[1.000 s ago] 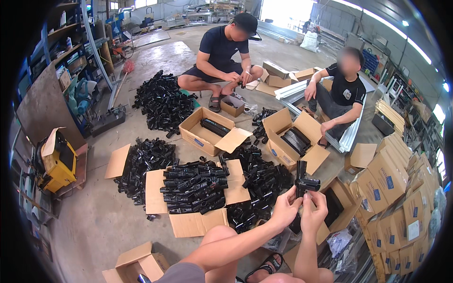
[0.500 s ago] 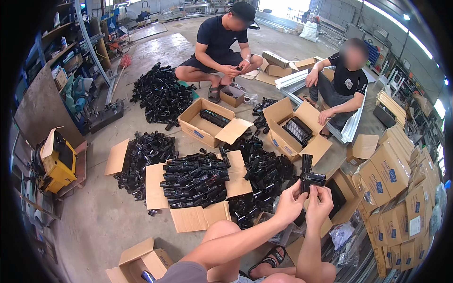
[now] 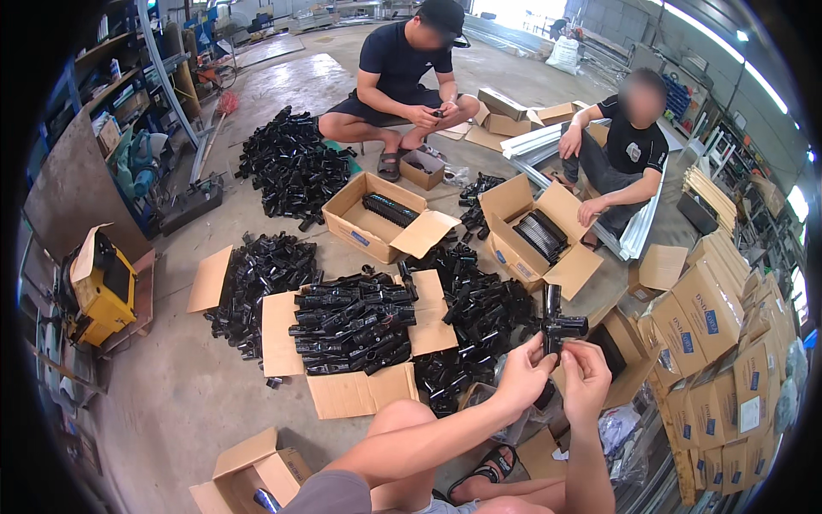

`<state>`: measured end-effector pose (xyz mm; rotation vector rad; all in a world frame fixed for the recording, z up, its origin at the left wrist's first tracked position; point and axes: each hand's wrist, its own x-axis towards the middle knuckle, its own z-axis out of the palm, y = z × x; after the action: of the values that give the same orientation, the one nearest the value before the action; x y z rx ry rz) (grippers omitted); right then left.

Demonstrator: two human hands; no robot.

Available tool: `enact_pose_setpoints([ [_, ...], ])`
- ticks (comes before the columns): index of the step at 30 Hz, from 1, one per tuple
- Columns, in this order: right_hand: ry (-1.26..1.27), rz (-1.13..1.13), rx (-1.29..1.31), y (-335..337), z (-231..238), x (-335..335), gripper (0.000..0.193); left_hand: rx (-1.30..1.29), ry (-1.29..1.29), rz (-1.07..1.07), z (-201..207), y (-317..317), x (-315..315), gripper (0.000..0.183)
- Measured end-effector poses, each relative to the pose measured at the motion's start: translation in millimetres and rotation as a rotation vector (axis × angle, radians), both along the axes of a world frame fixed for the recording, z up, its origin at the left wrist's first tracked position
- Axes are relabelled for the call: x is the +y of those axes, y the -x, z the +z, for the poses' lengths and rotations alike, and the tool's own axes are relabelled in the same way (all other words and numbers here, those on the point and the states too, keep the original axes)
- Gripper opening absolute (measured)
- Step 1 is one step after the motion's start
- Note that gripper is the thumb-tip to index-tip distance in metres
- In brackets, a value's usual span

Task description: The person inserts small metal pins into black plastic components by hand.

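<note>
Out in front of me on the right, a black T-shaped fitting (image 3: 563,326) is held up, one arm of it pointing upward and one to the right. My left hand (image 3: 524,373) is closed around its lower left part. The fingers of my right hand (image 3: 586,377) are pinched together at its lower right side; whether a small piece is between them is hidden. Close by on the left, a pile of similar black fittings (image 3: 355,325) fills an opened carton (image 3: 360,394). More loose black fittings (image 3: 479,308) lie between that carton and my hands.
Two cartons (image 3: 355,236) (image 3: 521,257) with black parts stand farther out. Heaps of black fittings (image 3: 287,167) (image 3: 257,283) lie on the left. One person (image 3: 407,73) sits at the back handling a small part; another person (image 3: 629,154) sits right. Stacked cartons (image 3: 702,325) line the right side.
My right hand has shifted slightly right and down against the fitting. The fitting stays in nearly the same place, held by my left hand. The person at the back has moved their hands slightly.
</note>
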<state>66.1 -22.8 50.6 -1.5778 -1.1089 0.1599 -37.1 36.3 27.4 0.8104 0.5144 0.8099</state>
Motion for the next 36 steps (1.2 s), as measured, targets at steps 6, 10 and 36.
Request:
enact_pose_setpoints([
  [6,0.107,-0.066,-0.014,14.5,14.6,-7.5,0.014,-0.066,0.052,-0.004,-10.4,-5.7,-9.3,0.038],
  [10,0.071,-0.092,0.127,12.6,3.7,0.0,0.012,0.049,0.000,-0.036,-7.7,2.0,-7.8,0.051],
  [36,0.218,-0.192,0.034,-36.6,-19.2,-7.2,0.023,0.159,0.114,-0.119,-9.0,-41.3,-16.4,0.022],
])
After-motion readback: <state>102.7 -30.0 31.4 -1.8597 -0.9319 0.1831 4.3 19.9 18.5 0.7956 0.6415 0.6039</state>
